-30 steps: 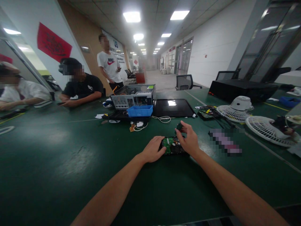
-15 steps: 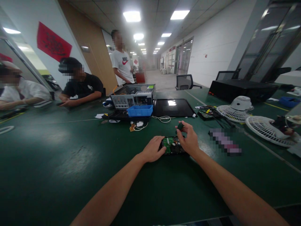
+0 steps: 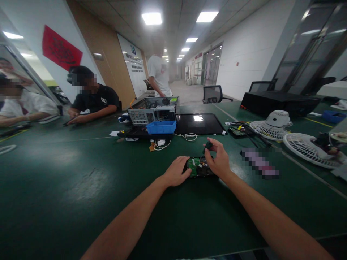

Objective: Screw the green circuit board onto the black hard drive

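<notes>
An opened black electronic device lies on the green table, with a green circuit board and loose-looking wires showing in its casing. Its left end is gripped by my left hand, thumb on the near side and fingers on the far side. Above its right part, my right hand is closed around a screwdriver with a short dark green handle. The handle points up, and the lower end of the tool is hidden by the hand.
Ahead stand an opened computer case, a blue tray and a flat black panel. White fan parts and another opened board lie to the right, near a blurred pinkish object. Other people sit at left; one stands behind the case.
My hands and the device stay almost in place; my right fingers shift slightly on the screwdriver. The standing person has moved right, behind the computer case. Another person appears at far left.
</notes>
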